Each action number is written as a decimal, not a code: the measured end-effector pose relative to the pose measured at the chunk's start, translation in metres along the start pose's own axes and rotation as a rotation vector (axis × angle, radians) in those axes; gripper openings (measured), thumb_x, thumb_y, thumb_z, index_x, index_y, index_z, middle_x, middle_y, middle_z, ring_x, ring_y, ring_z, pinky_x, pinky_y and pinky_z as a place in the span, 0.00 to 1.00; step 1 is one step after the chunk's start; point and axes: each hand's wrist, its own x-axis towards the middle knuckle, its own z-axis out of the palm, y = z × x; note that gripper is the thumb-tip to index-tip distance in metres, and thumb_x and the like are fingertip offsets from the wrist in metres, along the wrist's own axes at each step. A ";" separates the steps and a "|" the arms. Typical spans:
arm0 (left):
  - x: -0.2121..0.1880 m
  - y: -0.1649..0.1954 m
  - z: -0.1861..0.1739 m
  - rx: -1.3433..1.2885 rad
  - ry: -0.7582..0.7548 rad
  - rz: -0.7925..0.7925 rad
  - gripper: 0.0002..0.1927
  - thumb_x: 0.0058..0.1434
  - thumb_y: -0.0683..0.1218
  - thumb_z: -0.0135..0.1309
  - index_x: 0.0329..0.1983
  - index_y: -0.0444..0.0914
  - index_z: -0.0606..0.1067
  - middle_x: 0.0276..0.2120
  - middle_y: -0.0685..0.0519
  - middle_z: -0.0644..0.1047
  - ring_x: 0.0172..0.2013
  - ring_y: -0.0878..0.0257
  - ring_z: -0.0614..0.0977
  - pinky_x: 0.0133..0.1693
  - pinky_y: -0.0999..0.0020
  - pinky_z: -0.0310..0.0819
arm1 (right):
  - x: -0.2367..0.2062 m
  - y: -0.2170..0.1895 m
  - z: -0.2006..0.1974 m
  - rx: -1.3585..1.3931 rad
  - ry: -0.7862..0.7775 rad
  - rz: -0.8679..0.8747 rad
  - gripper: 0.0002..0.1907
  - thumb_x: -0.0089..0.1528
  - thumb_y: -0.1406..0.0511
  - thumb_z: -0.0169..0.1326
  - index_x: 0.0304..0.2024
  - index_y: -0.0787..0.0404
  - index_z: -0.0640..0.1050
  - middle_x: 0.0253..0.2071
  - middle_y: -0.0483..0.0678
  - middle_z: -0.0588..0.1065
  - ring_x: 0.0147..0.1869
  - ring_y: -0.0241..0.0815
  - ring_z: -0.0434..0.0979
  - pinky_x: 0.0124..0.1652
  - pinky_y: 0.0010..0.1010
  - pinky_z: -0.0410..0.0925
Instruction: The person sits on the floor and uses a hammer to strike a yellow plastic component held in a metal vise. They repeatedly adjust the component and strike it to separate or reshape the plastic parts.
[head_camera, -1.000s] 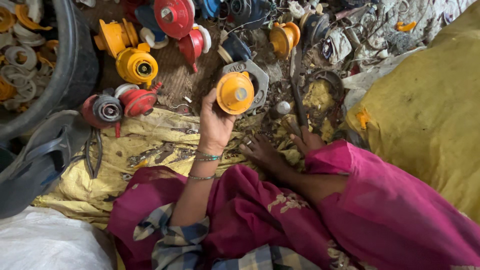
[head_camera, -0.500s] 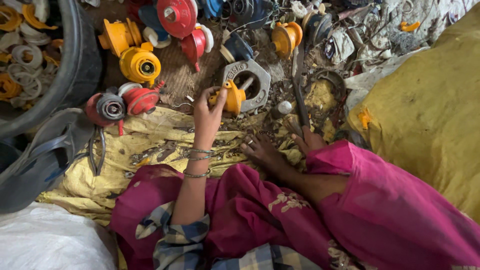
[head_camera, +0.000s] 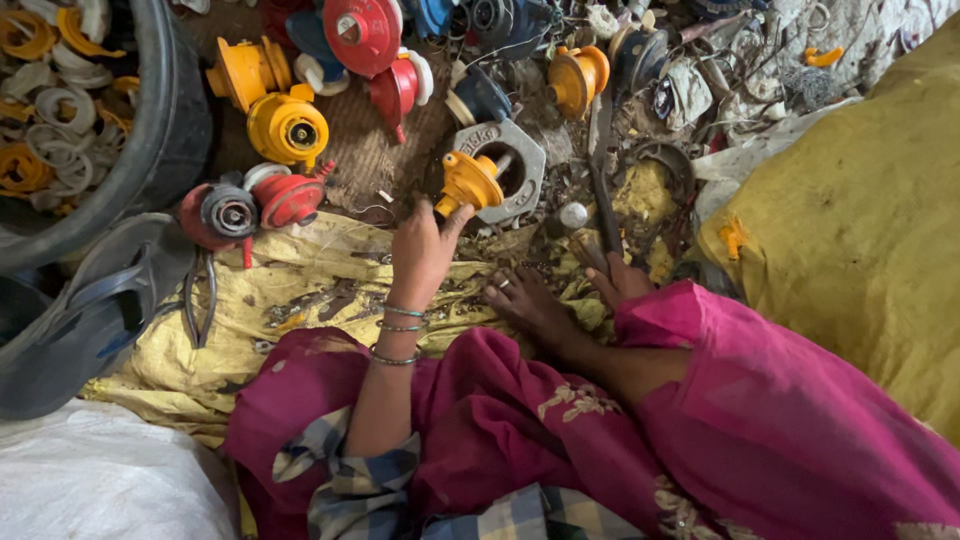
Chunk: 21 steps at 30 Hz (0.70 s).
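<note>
My left hand (head_camera: 420, 255), with bangles at the wrist, reaches forward and pinches the spout of a yellow plastic pump part (head_camera: 468, 182). The part rests tilted on the rim of a grey metal housing (head_camera: 520, 160) with a round hole. My right hand (head_camera: 618, 280) sticks out of a pink sleeve and is closed round the handle of a tool (head_camera: 585, 248), whose head lies by a small silver knob. A bare foot (head_camera: 525, 300) lies between the two hands on a yellow sack (head_camera: 300, 290).
Red and yellow pump casings (head_camera: 285, 125) lie scattered ahead. A black tub (head_camera: 160, 130) of plastic rings stands at the left, with a dark sandal (head_camera: 90, 320) below it. A large yellow sack (head_camera: 860, 230) fills the right, a white sack (head_camera: 100, 480) the lower left.
My left hand has lowered the yellow part from facing me down onto the grey housing and turned it on its side. The right hand has stayed put.
</note>
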 end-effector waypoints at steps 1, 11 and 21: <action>0.002 -0.001 0.003 0.073 0.066 0.074 0.37 0.69 0.61 0.58 0.55 0.21 0.67 0.24 0.33 0.79 0.27 0.39 0.83 0.25 0.49 0.76 | 0.000 0.000 -0.001 -0.020 -0.001 -0.008 0.23 0.59 0.64 0.51 0.57 0.61 0.69 0.57 0.58 0.70 0.57 0.62 0.68 0.53 0.51 0.63; -0.029 0.043 0.004 -0.977 -0.382 0.108 0.19 0.75 0.55 0.45 0.50 0.33 0.70 0.27 0.58 0.76 0.24 0.69 0.80 0.24 0.72 0.77 | -0.012 0.017 0.030 -0.089 0.049 -0.051 0.22 0.56 0.60 0.51 0.54 0.55 0.73 0.63 0.62 0.69 0.65 0.63 0.68 0.55 0.52 0.63; -0.016 0.024 0.046 -0.043 0.014 0.164 0.28 0.72 0.64 0.52 0.34 0.33 0.73 0.24 0.42 0.79 0.23 0.49 0.81 0.27 0.55 0.74 | -0.011 0.024 0.043 -0.076 -0.085 0.056 0.20 0.65 0.63 0.51 0.60 0.52 0.74 0.54 0.58 0.71 0.56 0.63 0.70 0.52 0.53 0.65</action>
